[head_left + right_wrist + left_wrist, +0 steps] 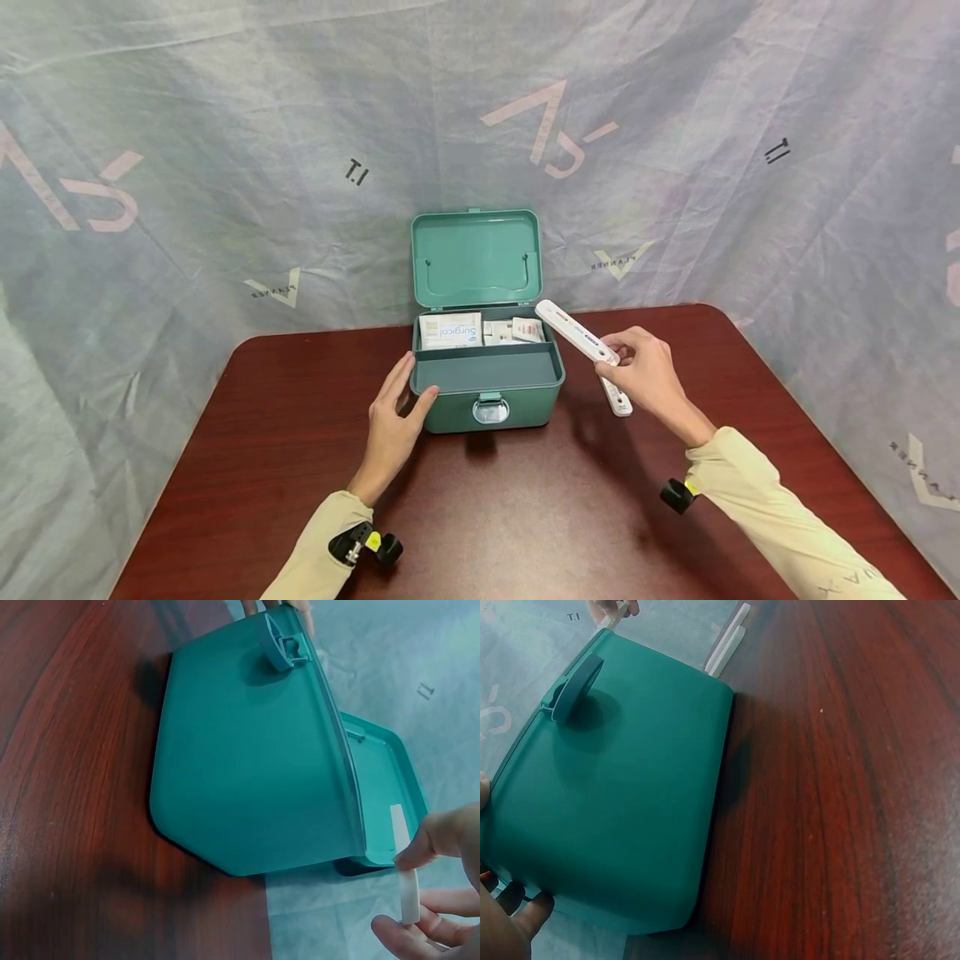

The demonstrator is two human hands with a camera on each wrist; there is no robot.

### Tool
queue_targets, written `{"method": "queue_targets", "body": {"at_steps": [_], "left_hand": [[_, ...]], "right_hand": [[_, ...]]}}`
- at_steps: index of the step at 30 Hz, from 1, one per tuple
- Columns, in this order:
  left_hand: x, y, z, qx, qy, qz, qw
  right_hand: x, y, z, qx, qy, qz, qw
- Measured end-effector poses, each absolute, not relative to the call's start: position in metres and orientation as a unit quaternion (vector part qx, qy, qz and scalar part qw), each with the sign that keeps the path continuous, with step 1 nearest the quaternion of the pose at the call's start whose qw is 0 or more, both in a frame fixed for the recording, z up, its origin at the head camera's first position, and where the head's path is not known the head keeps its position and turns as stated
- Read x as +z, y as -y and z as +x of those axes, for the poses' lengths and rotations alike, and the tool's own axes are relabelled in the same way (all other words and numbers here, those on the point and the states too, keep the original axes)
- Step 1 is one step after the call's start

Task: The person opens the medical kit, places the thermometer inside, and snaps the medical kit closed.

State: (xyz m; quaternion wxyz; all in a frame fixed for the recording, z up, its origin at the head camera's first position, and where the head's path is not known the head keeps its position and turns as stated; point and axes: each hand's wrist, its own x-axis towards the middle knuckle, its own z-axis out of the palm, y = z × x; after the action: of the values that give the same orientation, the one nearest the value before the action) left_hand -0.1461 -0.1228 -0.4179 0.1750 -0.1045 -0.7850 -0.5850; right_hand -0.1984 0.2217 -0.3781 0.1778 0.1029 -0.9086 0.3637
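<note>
In the head view, my right hand [645, 367] pinches a slim white test cassette [570, 327] by its near end, between thumb and fingers. The cassette slants up toward the right rim of an open green medicine box [450, 412]. Below it shows part of another white cassette [618, 400], partly hidden by the held one. My left hand [393, 417] rests at the box's left front corner, thumb by the front rim and fingers along the side. In the left wrist view those fingertips [536, 911] lie against the green wall.
The raised lid [477, 258] leans back toward a grey printed cloth. Inside the rear compartments sit a pack marked Surgical [450, 331] and small white packets [525, 330]. A tray [487, 371] spans the front. The box stands on a dark red wooden table [300, 467].
</note>
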Motion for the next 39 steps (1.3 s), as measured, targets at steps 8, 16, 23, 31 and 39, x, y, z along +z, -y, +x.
{"method": "queue_targets", "body": {"at_steps": [8,16,23,31,39], "left_hand": [[-0.42,0.124,-0.148,-0.582,0.788,-0.101,0.174],[-0.419,0.122,-0.152,-0.576,0.79,-0.114,0.175],[-0.418,0.121,-0.153,-0.575,0.791,-0.108,0.177],[-0.426,0.124,-0.154,-0.58,0.788,-0.107,0.175],[-0.452,0.132,-0.164,-0.578,0.789,-0.103,0.182]], "right_hand": [[-0.372,-0.218,-0.2,0.365,0.909,0.121,0.159],[-0.368,-0.216,-0.204,0.376,0.903,0.141,0.153],[-0.364,-0.212,-0.21,0.379,0.898,0.173,0.145],[-0.364,-0.208,-0.213,0.381,0.897,0.188,0.121],[-0.364,-0.202,-0.217,0.398,0.889,0.209,0.094]]}}
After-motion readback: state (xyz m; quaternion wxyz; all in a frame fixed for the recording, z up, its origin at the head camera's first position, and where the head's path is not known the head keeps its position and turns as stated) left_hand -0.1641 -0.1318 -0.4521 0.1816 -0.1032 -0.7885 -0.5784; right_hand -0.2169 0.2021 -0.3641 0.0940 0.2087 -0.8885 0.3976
